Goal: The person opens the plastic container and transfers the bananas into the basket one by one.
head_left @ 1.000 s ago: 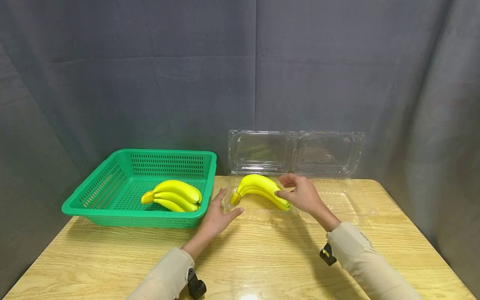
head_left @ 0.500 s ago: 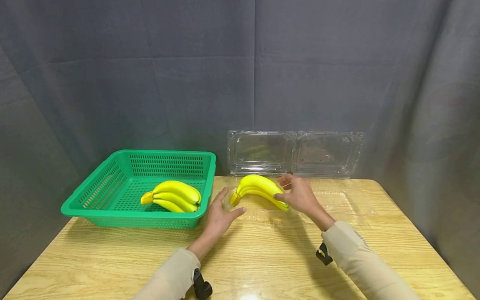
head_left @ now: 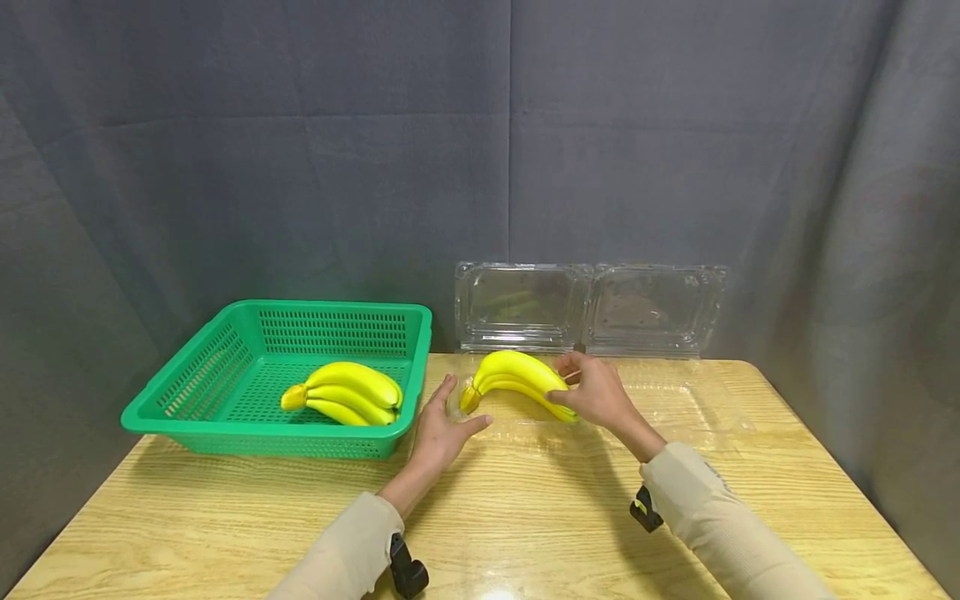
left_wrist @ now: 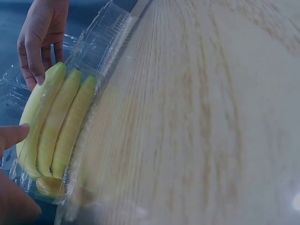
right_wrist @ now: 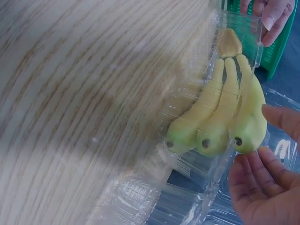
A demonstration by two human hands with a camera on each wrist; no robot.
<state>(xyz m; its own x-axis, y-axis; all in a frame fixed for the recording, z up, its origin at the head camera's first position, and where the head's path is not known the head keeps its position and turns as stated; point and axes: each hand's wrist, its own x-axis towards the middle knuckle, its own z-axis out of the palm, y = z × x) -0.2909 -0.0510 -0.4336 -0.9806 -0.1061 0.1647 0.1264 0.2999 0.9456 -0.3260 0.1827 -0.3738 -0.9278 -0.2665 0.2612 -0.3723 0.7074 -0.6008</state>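
A bunch of yellow bananas (head_left: 517, 379) lies in the left base of a clear plastic clamshell container (head_left: 525, 308), its stem pointing left. My right hand (head_left: 600, 393) is at the tip end, thumb on one side and fingers curved round the other, gripping it lightly. The right wrist view shows the fingers (right_wrist: 255, 171) against the banana tips. Beside the stem end, my left hand (head_left: 438, 433) has thumb and fingers spread at the container's left edge; whether it touches the plastic is unclear. Another banana bunch (head_left: 352, 393) sits in a green basket (head_left: 416, 358).
A second clear clamshell container (head_left: 652, 308) stands with its lid raised, right of the first; its base (head_left: 682, 404) lies behind the right forearm. The wooden table (head_left: 495, 508) extends in front, and a grey curtain (head_left: 510, 150) hangs behind.
My right hand has shifted slightly left against the banana tips. My left hand has moved a little right, still spread. The bananas and the containers look unmoved.
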